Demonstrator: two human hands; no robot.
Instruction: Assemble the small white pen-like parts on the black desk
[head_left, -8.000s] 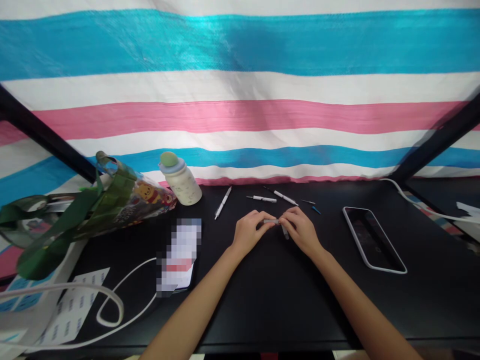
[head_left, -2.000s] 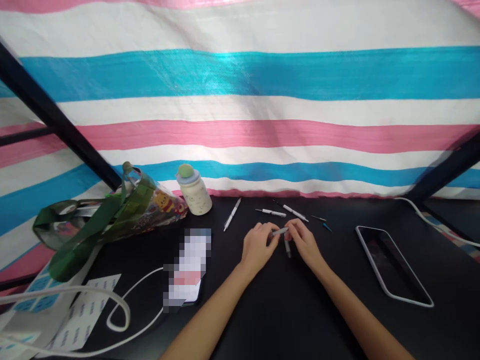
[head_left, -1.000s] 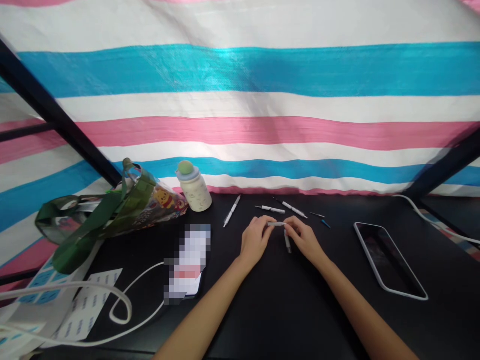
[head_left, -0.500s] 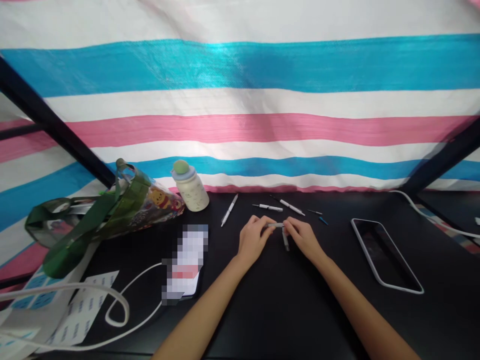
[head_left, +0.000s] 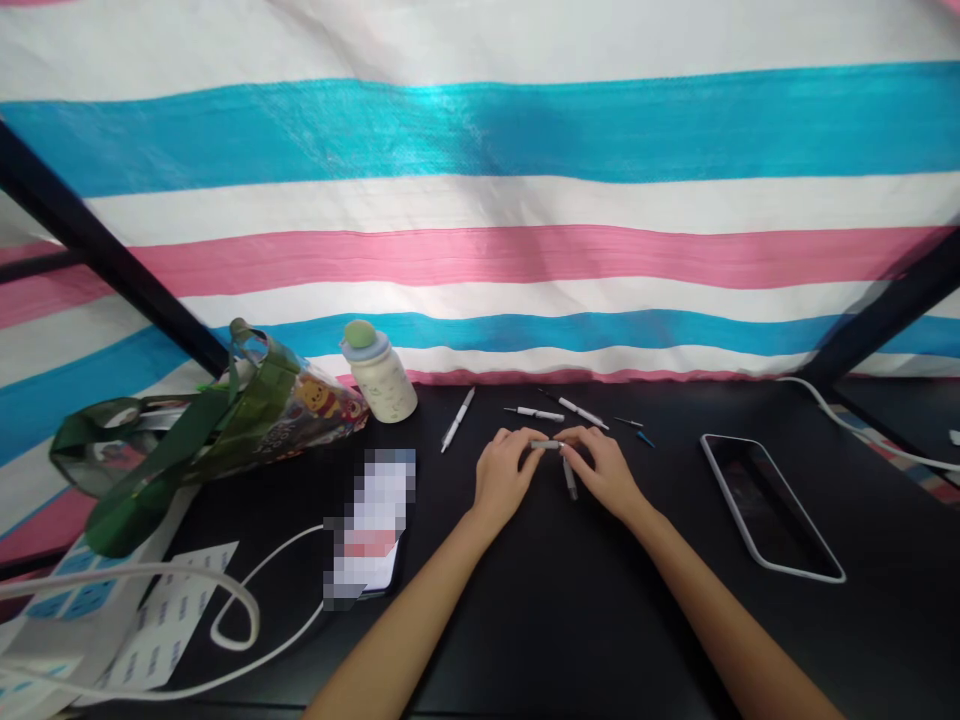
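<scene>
- Head view, hands: the left hand (head_left: 504,475) and right hand (head_left: 606,472) sit close together over the black tabletop (head_left: 525,620), fingers curled, not spread. Their fingertips pinch a slim grey barrel (head_left: 546,444) from either end, and it lies crosswise between them, above the table.
- A second grey stick (head_left: 570,480) slants down from under the right fingers; whether it is held or only touching them, I cannot tell.
- Just beyond the hands lie three white pen-shaped tools (head_left: 534,414), apart from one another, with a thin dark pin (head_left: 628,422) and a small blue piece (head_left: 646,439) to the right of them.
- To the right is a phone (head_left: 769,508) in a white case, screen up and dark.
- To the left stands a cream bottle (head_left: 379,372) with a green cap, beside a shiny bag (head_left: 300,395) printed with Winnie the Pooh, which has dark green handles (head_left: 150,430).
- Nearer the left arm are a pixelated, unreadable object (head_left: 367,525), a white cable (head_left: 262,570) and a sheet of labels (head_left: 172,610) whose print is too small to read.
- Behind the table hangs a pink, blue and white striped tarp (head_left: 480,200).
</scene>
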